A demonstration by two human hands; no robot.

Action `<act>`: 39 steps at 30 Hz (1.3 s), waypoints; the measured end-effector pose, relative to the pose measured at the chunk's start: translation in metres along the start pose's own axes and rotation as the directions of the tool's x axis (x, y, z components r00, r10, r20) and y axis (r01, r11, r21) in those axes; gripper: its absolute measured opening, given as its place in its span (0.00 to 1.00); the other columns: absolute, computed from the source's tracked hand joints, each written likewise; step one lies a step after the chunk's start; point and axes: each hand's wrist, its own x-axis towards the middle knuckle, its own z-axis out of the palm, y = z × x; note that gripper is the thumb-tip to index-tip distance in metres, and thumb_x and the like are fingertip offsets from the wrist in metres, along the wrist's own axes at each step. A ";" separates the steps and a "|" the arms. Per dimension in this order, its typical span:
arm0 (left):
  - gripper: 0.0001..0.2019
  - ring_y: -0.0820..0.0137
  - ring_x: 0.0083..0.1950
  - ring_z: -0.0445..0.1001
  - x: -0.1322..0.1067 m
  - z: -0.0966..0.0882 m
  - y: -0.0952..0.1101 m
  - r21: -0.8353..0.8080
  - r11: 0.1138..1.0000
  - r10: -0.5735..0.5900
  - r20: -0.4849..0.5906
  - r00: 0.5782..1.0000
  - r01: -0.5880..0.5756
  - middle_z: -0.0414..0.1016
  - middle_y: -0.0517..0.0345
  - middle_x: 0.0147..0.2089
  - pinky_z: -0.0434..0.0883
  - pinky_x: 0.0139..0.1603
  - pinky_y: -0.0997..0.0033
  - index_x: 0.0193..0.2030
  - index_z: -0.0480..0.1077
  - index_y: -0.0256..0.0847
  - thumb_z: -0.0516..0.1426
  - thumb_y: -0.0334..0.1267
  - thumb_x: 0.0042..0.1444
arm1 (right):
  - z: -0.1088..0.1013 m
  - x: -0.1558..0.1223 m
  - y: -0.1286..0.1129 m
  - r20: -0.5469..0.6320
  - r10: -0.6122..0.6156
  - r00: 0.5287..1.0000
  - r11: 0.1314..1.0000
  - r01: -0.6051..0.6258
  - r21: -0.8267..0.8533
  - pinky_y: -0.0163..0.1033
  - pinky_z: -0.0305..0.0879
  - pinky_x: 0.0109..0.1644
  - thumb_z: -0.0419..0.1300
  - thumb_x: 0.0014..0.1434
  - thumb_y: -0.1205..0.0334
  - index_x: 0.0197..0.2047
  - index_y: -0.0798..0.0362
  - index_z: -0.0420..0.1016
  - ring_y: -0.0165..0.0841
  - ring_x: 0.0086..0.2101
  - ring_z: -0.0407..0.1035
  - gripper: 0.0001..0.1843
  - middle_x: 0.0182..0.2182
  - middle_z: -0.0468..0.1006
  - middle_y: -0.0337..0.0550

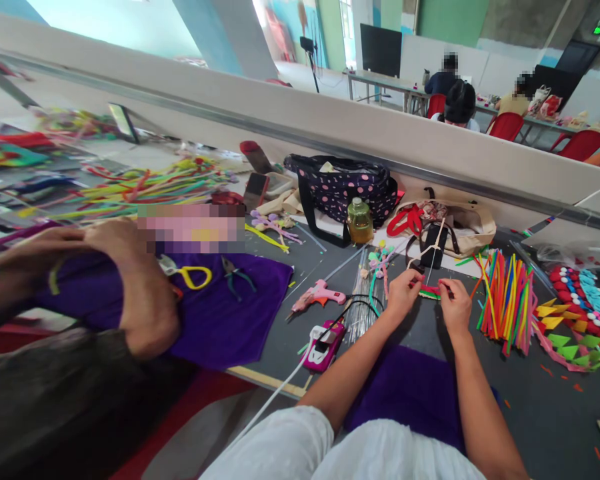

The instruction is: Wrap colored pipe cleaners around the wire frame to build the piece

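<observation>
Over grey tabletop [525,393], we pinch green-red strip bundle [430,292] with left hand [403,291] and right hand [455,305]; best: grips close together, strands taut.

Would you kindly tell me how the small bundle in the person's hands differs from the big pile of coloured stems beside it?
The small bundle is held between the left hand and right hand; the big pile lies loose on the table. The bundle is short and shows red and green; the pile's stems are far longer, in many colours. Both seem to be craft stems.
</observation>
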 end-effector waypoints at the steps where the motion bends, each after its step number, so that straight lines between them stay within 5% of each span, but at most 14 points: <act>1: 0.06 0.71 0.36 0.73 0.000 0.001 0.000 0.000 1.000 0.005 0.000 1.000 -0.005 0.76 0.58 0.34 0.68 0.38 0.73 0.32 0.73 0.41 0.55 0.29 0.53 | 0.001 0.000 0.000 0.005 -0.004 1.000 1.000 0.004 0.005 0.36 0.67 0.38 0.52 0.64 0.54 0.39 0.51 0.78 0.33 0.36 0.71 0.15 0.35 0.76 0.45; 12: 0.07 0.69 0.38 0.75 -0.006 0.005 0.012 -0.094 0.989 0.114 0.026 0.993 -0.111 0.78 0.53 0.37 0.72 0.39 0.72 0.36 0.77 0.41 0.57 0.36 0.57 | 0.013 -0.001 0.004 0.059 0.004 0.998 0.999 -0.006 0.047 0.38 0.68 0.41 0.53 0.63 0.54 0.39 0.50 0.77 0.34 0.37 0.72 0.14 0.36 0.78 0.44; 21: 0.07 0.70 0.35 0.74 -0.006 0.006 0.013 -0.001 0.999 0.033 0.040 0.999 -0.033 0.78 0.54 0.34 0.69 0.36 0.74 0.35 0.77 0.42 0.57 0.39 0.58 | 0.013 -0.002 0.005 0.113 -0.013 0.993 0.999 0.007 0.053 0.39 0.67 0.44 0.53 0.62 0.55 0.39 0.49 0.78 0.35 0.39 0.72 0.13 0.36 0.78 0.44; 30: 0.08 0.71 0.34 0.75 -0.005 0.004 0.009 0.043 0.999 0.025 0.052 0.998 -0.027 0.79 0.56 0.34 0.69 0.36 0.74 0.36 0.77 0.41 0.56 0.38 0.58 | 0.013 0.010 0.005 0.142 0.146 0.979 0.958 -0.176 0.228 0.37 0.68 0.38 0.57 0.59 0.51 0.39 0.50 0.79 0.35 0.37 0.72 0.14 0.37 0.79 0.45; 39: 0.08 0.72 0.31 0.73 -0.004 0.006 0.004 -0.072 0.997 -0.022 0.046 0.999 0.025 0.77 0.58 0.30 0.67 0.33 0.75 0.33 0.76 0.41 0.56 0.38 0.57 | 0.018 0.008 0.010 0.175 0.154 0.973 0.935 -0.200 0.294 0.34 0.65 0.32 0.59 0.56 0.52 0.34 0.52 0.78 0.33 0.34 0.70 0.12 0.33 0.77 0.43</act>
